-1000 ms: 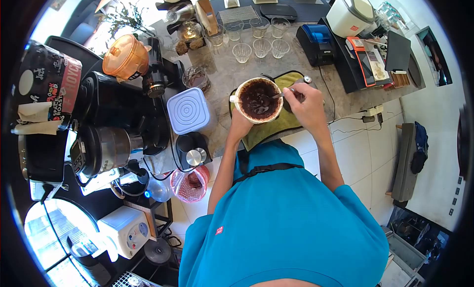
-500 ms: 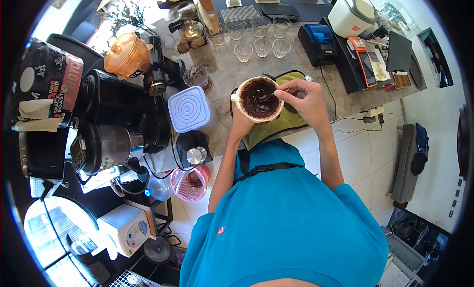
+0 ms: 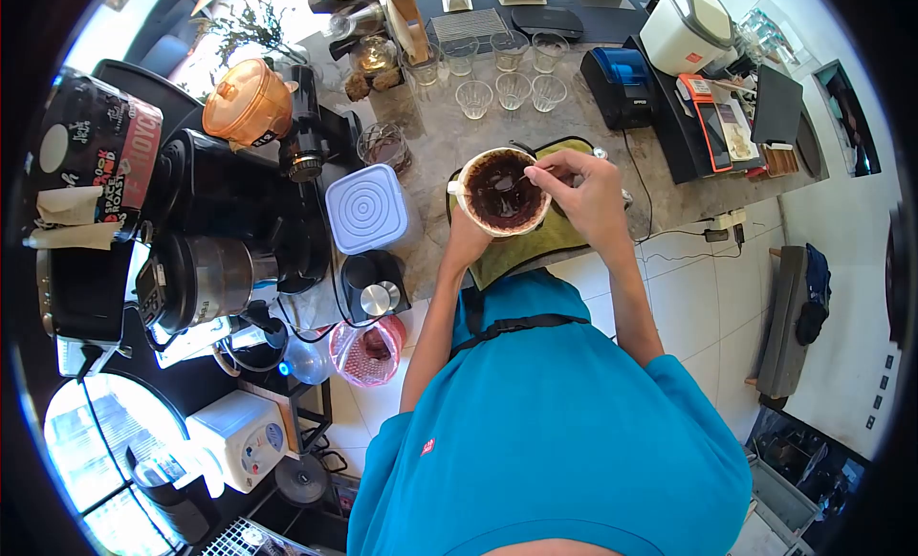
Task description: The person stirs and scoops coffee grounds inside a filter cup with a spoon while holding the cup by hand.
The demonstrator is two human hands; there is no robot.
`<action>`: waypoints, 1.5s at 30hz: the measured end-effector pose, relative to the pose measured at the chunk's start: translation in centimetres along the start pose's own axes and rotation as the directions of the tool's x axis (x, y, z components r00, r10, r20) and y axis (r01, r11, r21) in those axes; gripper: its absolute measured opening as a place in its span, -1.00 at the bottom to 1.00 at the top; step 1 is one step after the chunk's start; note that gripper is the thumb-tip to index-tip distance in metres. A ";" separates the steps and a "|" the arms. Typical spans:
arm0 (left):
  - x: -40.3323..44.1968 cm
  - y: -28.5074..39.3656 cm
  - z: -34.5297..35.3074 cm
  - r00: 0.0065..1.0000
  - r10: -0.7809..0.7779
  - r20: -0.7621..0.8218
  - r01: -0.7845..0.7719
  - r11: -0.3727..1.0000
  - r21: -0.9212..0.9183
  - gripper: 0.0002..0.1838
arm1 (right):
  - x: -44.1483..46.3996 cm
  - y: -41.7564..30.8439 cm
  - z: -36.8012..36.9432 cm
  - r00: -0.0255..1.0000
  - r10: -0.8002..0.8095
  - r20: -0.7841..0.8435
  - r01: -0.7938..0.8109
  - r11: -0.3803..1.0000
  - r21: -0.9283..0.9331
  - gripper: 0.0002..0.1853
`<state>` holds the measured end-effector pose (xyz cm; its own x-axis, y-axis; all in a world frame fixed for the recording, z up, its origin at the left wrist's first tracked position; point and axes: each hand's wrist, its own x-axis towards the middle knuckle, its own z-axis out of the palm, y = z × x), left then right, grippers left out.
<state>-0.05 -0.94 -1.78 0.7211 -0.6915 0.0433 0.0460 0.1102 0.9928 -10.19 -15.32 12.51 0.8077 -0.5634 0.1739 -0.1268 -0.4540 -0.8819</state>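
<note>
A white handled coffee dripper is held over the near edge of the counter, dark wet coffee grounds coating its inside around a shiny wet middle. My left hand is closed around its lower left side, the fingers mostly hidden underneath. My right hand pinches the thin handle of what looks like a small spoon at the right rim; its lower end is in the dark coffee and cannot be made out. An olive-green cloth lies under the dripper.
Several clear glasses stand on the counter behind. To the left are a lilac-lidded container, a black scale-like device with a knob and a glass jug. A black printer sits at right. A pink bin stands below.
My right hand shifts slightly, bringing the spoon's handle a little up and left over the dripper. The left hand and dripper stay almost where they were.
</note>
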 end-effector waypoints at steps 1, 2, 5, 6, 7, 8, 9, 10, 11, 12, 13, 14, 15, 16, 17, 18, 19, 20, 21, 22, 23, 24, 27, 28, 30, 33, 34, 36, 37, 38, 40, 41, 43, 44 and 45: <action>0.0 0.1 0.0 1.000 0.000 -0.001 0.000 1.000 -0.001 -0.40 | 0.0 -0.4 -0.3 1.000 0.005 -0.006 -0.005 1.000 0.027 -0.78; 0.0 0.2 0.1 1.000 0.003 0.004 -0.003 1.000 -0.023 -0.40 | -0.1 -0.8 -0.7 1.000 0.005 -0.004 -0.005 1.000 0.026 -0.78; 0.0 0.2 0.1 1.000 0.011 0.007 -0.011 0.999 -0.039 -0.40 | -0.1 -1.4 -1.1 0.999 0.025 0.047 -0.024 0.999 -0.033 -0.78; 0.0 0.2 0.1 1.000 0.014 0.007 -0.014 0.999 -0.032 -0.40 | 0.0 -1.2 -1.0 0.996 0.032 0.084 -0.027 0.998 -0.062 -0.78; 0.1 0.1 0.1 1.000 0.014 0.006 -0.014 0.999 -0.034 -0.40 | 0.1 -1.1 -0.9 0.992 0.040 0.120 -0.029 0.995 -0.091 -0.78; 0.1 0.1 0.1 1.000 -0.006 0.010 0.006 0.999 -0.035 -0.40 | 0.1 -0.6 -0.5 0.992 0.041 0.121 -0.030 0.995 -0.092 -0.78; 0.0 0.0 0.0 1.000 -0.025 0.012 0.026 0.999 -0.035 -0.40 | 0.1 0.0 0.2 0.994 0.013 0.105 -0.005 0.997 -0.073 -0.80; 0.0 -0.1 0.0 1.000 -0.025 0.007 0.025 0.999 -0.035 -0.40 | 0.2 0.4 0.6 0.996 -0.016 0.089 0.021 0.998 -0.052 -0.82; 0.0 -0.2 0.0 1.000 -0.014 0.005 0.014 0.999 -0.033 -0.40 | 0.3 0.5 0.6 0.995 -0.019 0.094 0.024 0.998 -0.050 -0.82; 0.0 -0.2 0.0 1.000 -0.003 0.004 0.003 1.000 -0.031 -0.41 | 0.3 0.4 0.6 0.997 -0.039 0.066 0.043 0.998 -0.051 -0.83; 0.0 -0.3 0.0 1.000 -0.004 0.001 0.004 0.999 -0.032 -0.41 | 0.3 0.2 0.5 0.998 -0.058 0.035 0.059 0.997 -0.054 -0.83; 0.0 -0.3 0.1 1.000 -0.007 -0.008 0.007 1.000 -0.029 -0.42 | 0.4 -0.1 0.2 0.998 -0.057 0.037 0.059 0.997 -0.055 -0.83; 0.0 -0.1 0.2 1.000 -0.011 -0.016 0.011 1.000 -0.026 -0.43 | 0.4 -0.5 -0.4 0.998 -0.031 0.048 0.034 0.998 -0.044 -0.81; 0.0 0.0 0.2 1.000 -0.013 -0.015 0.013 1.000 -0.027 -0.43 | 0.4 -1.0 -0.9 0.998 -0.006 0.061 0.008 0.999 -0.033 -0.80; 0.0 0.2 0.1 1.000 0.002 -0.010 -0.001 1.000 0.009 -0.43 | 0.4 -1.4 -1.4 0.998 -0.005 0.062 0.007 0.999 -0.034 -0.80; 0.0 0.3 0.1 1.000 0.017 -0.005 -0.016 0.999 0.044 -0.43 | 0.4 -1.9 -1.9 0.997 0.003 0.073 0.000 0.999 -0.041 -0.80; 0.0 0.3 0.1 1.000 0.016 -0.004 -0.015 0.999 0.042 -0.43 | 0.4 -2.1 -2.2 0.996 0.012 0.083 -0.008 0.999 -0.049 -0.81; 0.1 0.4 0.2 1.000 0.019 -0.007 -0.019 1.000 0.022 -0.44 | 0.4 -2.0 -2.3 0.996 0.015 0.083 -0.011 0.999 -0.051 -0.81; 0.0 0.2 0.1 1.000 0.022 -0.010 -0.022 1.000 0.001 -0.44 | 0.4 -1.9 -2.3 0.993 0.016 0.119 -0.008 0.997 -0.071 -0.81; -0.1 0.1 0.1 1.000 0.020 -0.010 -0.020 1.000 0.000 -0.44 | 0.5 -1.7 -2.3 0.988 0.017 0.155 -0.003 0.996 -0.091 -0.82; -0.1 0.0 0.0 1.000 0.005 -0.003 -0.005 1.000 -0.001 -0.44 | 0.6 -1.1 -2.0 0.988 0.018 0.155 -0.004 0.996 -0.091 -0.82; -0.1 -0.1 0.0 1.000 -0.009 0.003 0.009 1.000 -0.001 -0.43 | 0.6 -0.1 -1.3 0.983 0.006 0.183 0.015 0.993 -0.113 -0.82; -0.1 0.1 0.1 1.000 -0.003 -0.014 0.003 1.000 -0.012 -0.42 | 0.8 1.1 0.0 0.981 -0.019 0.194 0.036 0.996 -0.081 -0.84; -0.1 0.2 0.1 1.000 -0.002 -0.019 0.002 1.000 -0.012 -0.42 | 0.9 1.0 0.2 0.987 -0.013 0.159 0.022 0.998 -0.055 -0.83; -0.1 0.4 0.2 1.000 0.007 -0.008 -0.007 1.000 -0.025 -0.41 | 0.9 0.9 0.1 0.992 -0.003 0.123 0.007 1.000 -0.029 -0.83; 0.0 0.6 0.2 1.000 0.013 -0.007 -0.013 1.000 -0.023 -0.40 | 1.1 0.1 -0.7 0.995 -0.014 0.102 0.013 1.000 0.011 -0.83; 0.1 0.6 0.1 1.000 0.013 -0.007 -0.013 1.000 -0.024 -0.40 | 1.2 -0.3 -1.2 0.990 -0.013 0.142 0.013 1.000 -0.004 -0.83; 0.0 0.6 0.1 1.000 0.017 -0.001 -0.017 1.000 0.000 -0.40 | 1.2 -0.5 -1.8 0.983 -0.007 0.185 0.011 1.000 -0.020 -0.83; -0.1 0.6 0.1 1.000 0.013 -0.003 -0.013 1.000 0.000 -0.40 | 1.2 -0.5 -1.9 0.981 -0.015 0.191 0.024 0.999 -0.042 -0.83; -0.2 0.6 0.1 1.000 0.010 -0.004 -0.010 1.000 0.003 -0.39 | 1.1 -0.4 -2.0 0.980 -0.024 0.197 0.038 0.997 -0.065 -0.83; -0.2 0.3 0.1 1.000 0.007 -0.004 -0.007 1.000 0.005 -0.39 | 1.2 1.0 -1.1 0.982 -0.006 0.188 0.012 1.000 -0.027 -0.82; -0.2 0.1 0.0 1.000 0.000 0.007 -0.001 1.000 0.013 -0.39 | 1.1 1.9 -0.6 0.984 0.010 0.179 -0.012 1.000 0.011 -0.80; -0.1 0.5 -0.1 1.000 -0.003 0.009 0.003 1.000 0.021 -0.39 | 0.6 2.9 0.0 0.993 0.026 0.119 -0.028 1.000 0.013 -0.80; -0.1 0.7 0.1 1.000 0.003 -0.009 -0.002 1.000 0.006 -0.40 | 0.4 3.1 0.2 0.997 0.046 0.058 -0.047 0.999 0.014 -0.79; -0.2 0.9 0.2 1.000 0.008 -0.023 -0.008 1.000 -0.010 -0.40 | 0.2 3.1 0.3 0.997 0.046 0.063 -0.047 0.999 0.013 -0.79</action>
<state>-0.31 -0.86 -0.83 0.7372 -0.6739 0.0484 0.0469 0.1225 0.9914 -10.26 -16.64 9.68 0.8354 -0.5394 0.1055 -0.1569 -0.4181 -0.8948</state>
